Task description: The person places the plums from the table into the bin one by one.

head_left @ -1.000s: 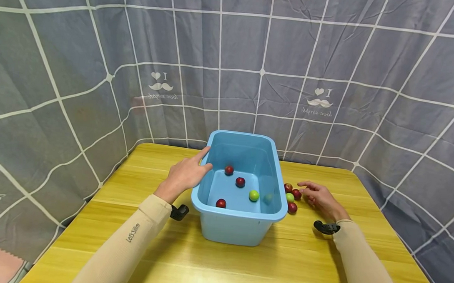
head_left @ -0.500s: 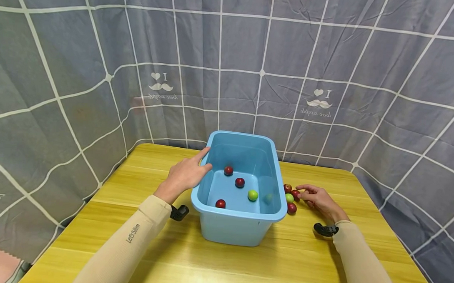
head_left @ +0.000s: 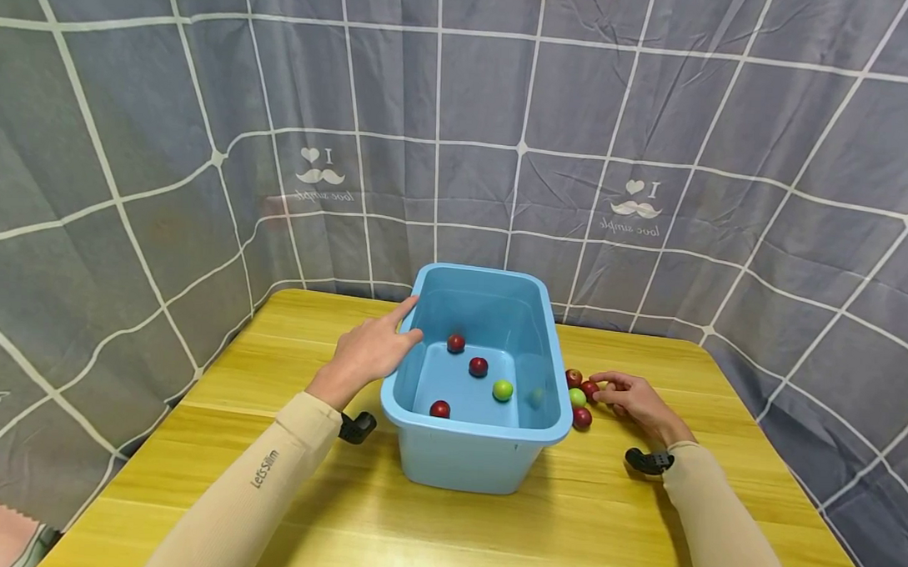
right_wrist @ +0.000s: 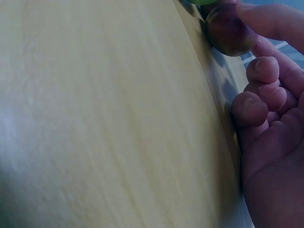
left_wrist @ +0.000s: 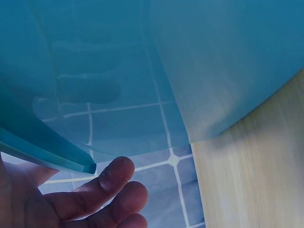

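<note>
Over by the light-blue plastic tub (head_left: pixel 463 461), the right hand (head_left: pixel 640 403) pinches a small round dark-red fruit (right_wrist: pixel 225 31) on the yellow wooden table (head_left: pixel 604 510), close to two glossy red fruits (head_left: pixel 582 418) and a bright-green one (head_left: pixel 577 398). The left hand (head_left: pixel 369 347) rests on the tub's rim (head_left: pixel 390 388), thumb and index finger apart.

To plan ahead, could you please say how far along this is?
Likely done: three red apples, one green apple in the blue tub. In hand: the right hand pinches another red apple. Probably left: two more red apples and another green apple beside the tub.
</note>
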A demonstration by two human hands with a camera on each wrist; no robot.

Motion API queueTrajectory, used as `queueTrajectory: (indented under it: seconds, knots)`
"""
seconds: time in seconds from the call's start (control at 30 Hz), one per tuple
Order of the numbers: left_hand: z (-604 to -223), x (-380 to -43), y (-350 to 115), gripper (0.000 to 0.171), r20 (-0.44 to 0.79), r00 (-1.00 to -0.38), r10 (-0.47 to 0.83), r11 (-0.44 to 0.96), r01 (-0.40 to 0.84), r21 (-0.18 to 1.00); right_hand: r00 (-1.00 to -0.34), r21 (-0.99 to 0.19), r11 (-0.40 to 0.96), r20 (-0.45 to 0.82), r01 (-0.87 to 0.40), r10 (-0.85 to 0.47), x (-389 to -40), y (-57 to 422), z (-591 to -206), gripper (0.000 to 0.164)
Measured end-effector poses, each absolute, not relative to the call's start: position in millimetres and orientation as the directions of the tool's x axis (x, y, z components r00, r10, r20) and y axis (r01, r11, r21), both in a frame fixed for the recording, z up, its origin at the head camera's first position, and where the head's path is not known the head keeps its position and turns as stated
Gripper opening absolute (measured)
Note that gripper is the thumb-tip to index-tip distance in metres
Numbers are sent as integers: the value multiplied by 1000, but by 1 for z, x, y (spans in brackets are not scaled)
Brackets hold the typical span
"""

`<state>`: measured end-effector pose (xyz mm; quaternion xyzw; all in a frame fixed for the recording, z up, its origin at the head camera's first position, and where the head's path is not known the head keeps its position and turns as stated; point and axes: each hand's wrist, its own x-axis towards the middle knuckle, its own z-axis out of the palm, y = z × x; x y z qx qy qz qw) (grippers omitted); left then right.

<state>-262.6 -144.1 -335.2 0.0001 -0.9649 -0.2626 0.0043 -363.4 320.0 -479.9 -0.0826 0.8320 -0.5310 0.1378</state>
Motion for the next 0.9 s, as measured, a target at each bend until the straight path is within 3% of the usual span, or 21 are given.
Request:
queueTrajectory:
  seconds: [0.67,0.9]
  knots:
    - [-336,-261,-143,67,10,-1000,-2,867,3,498,-960,-906,423,-142,27,-242,-362,320,-480,46]
    - [-335,-261,-143,67,15,-1000,-5,869,3,495,-961,-909,412,-163,59,-222,-359,320,-475,52]
